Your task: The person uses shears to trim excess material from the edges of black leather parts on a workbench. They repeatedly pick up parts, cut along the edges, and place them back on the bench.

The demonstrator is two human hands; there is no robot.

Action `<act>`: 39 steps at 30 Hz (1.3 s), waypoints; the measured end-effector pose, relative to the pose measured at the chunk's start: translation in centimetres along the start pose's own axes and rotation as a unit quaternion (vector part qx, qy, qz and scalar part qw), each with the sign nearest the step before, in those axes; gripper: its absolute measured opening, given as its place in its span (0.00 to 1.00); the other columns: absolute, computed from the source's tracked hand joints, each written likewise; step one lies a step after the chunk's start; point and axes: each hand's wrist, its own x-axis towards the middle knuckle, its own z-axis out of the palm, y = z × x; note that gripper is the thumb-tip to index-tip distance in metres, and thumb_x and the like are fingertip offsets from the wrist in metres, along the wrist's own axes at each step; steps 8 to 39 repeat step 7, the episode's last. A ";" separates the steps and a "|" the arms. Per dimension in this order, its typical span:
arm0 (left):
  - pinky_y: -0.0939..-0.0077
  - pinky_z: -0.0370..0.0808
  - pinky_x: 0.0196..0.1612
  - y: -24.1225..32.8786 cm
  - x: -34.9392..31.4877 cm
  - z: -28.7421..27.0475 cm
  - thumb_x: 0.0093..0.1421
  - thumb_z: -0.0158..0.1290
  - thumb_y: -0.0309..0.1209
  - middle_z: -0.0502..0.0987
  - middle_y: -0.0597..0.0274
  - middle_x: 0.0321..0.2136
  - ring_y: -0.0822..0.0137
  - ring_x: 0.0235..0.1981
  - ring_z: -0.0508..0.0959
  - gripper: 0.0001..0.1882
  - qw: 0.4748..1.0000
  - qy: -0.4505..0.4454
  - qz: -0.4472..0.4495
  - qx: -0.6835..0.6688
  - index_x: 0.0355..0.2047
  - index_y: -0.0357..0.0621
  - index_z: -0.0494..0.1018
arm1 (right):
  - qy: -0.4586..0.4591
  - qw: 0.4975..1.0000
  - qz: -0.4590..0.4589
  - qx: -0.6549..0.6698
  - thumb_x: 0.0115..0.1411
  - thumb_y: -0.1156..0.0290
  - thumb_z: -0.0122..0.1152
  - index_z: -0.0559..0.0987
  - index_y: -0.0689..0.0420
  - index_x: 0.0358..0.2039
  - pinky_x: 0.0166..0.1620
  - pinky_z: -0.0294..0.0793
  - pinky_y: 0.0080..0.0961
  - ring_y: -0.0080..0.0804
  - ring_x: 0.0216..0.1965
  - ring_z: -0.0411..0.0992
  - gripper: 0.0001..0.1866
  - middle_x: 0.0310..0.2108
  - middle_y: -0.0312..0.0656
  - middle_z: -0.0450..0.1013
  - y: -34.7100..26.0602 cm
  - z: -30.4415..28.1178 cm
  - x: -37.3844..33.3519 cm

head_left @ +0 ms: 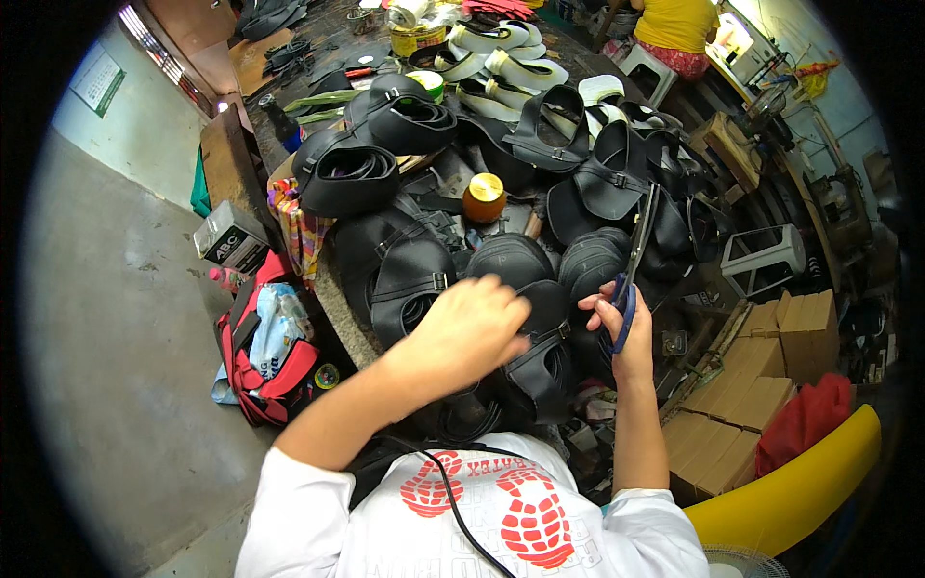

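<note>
My right hand (621, 332) is closed round the blue handles of a pair of scissors (643, 231), whose blades point up and away from me. Over the near part of the bench, my left hand (472, 328) is smeared by motion, with its fingers bent; I cannot make out anything in it. Just beneath it lie black sandal straps with buckles (409, 275). A stack of black rounded sole-shaped pieces (515, 260) sits between my hands. More black buckled straps (549, 366) hang close to my body, and others (617, 178) lie behind the scissors.
An orange jar with a yellow lid (485, 197) stands mid-bench. White strap pieces (520, 72) are heaped farther back. Cardboard boxes (723, 424) and a yellow curved chair back (800, 486) are on my right. A red bag (275, 356) is at left; a person in yellow (674, 34) sits far right.
</note>
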 end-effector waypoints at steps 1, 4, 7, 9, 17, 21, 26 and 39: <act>0.61 0.72 0.42 -1.3 2.8 1.0 0.47 0.63 0.35 0.73 0.56 0.32 0.54 0.39 0.73 0.16 1.000 0.023 0.019 -0.004 0.29 0.40 0.70 | 0.004 1.000 -0.003 0.010 0.58 0.73 0.61 0.71 0.62 0.42 0.34 0.70 0.18 0.22 0.25 0.71 0.13 0.33 0.49 0.77 0.0 -0.1 0.2; 0.59 0.69 0.53 -6.6 11.7 3.9 0.47 0.62 0.31 0.72 0.49 0.45 0.50 0.51 0.70 0.18 0.997 0.023 0.006 0.068 0.37 0.38 0.73 | 0.006 1.000 -0.007 0.024 0.57 0.73 0.61 0.71 0.62 0.42 0.34 0.72 0.18 0.24 0.28 0.72 0.13 0.33 0.49 0.77 0.3 -0.2 0.4; 0.45 0.59 0.62 -11.8 18.4 7.0 0.50 0.62 0.41 0.69 0.50 0.55 0.50 0.62 0.62 0.24 0.971 -0.053 -0.110 0.206 0.45 0.42 0.75 | -0.010 1.000 0.006 0.025 0.57 0.72 0.64 0.71 0.63 0.42 0.35 0.74 0.19 0.28 0.34 0.76 0.15 0.33 0.48 0.77 0.9 -1.2 0.5; 0.45 0.59 0.62 -11.8 18.4 7.0 0.50 0.62 0.41 0.69 0.50 0.55 0.50 0.62 0.62 0.24 0.971 -0.053 -0.110 0.206 0.45 0.42 0.75 | -0.010 1.000 0.006 0.025 0.57 0.72 0.64 0.71 0.63 0.42 0.35 0.74 0.19 0.28 0.34 0.76 0.15 0.33 0.48 0.77 0.9 -1.2 0.5; 0.45 0.59 0.62 -11.8 18.4 7.0 0.50 0.62 0.41 0.69 0.50 0.55 0.50 0.62 0.62 0.24 0.971 -0.053 -0.110 0.206 0.45 0.42 0.75 | -0.010 1.000 0.006 0.025 0.57 0.72 0.64 0.71 0.63 0.42 0.35 0.74 0.19 0.28 0.34 0.76 0.15 0.33 0.48 0.77 0.9 -1.2 0.5; 0.45 0.59 0.62 -11.8 18.4 7.0 0.50 0.62 0.41 0.69 0.50 0.55 0.50 0.62 0.62 0.24 0.971 -0.053 -0.110 0.206 0.45 0.42 0.75 | -0.010 1.000 0.006 0.025 0.57 0.72 0.64 0.71 0.63 0.42 0.35 0.74 0.19 0.28 0.34 0.76 0.15 0.33 0.48 0.77 0.9 -1.2 0.5; 0.45 0.59 0.62 -11.8 18.4 7.0 0.50 0.62 0.41 0.69 0.50 0.55 0.50 0.62 0.62 0.24 0.971 -0.053 -0.110 0.206 0.45 0.42 0.75 | -0.010 1.000 0.006 0.025 0.57 0.72 0.64 0.71 0.63 0.42 0.35 0.74 0.19 0.28 0.34 0.76 0.15 0.33 0.48 0.77 0.9 -1.2 0.5; 0.45 0.59 0.62 -11.8 18.4 7.0 0.50 0.62 0.41 0.69 0.50 0.55 0.50 0.62 0.62 0.24 0.971 -0.053 -0.110 0.206 0.45 0.42 0.75 | -0.010 1.000 0.006 0.025 0.57 0.72 0.64 0.71 0.63 0.42 0.35 0.74 0.19 0.28 0.34 0.76 0.15 0.33 0.48 0.77 0.9 -1.2 0.5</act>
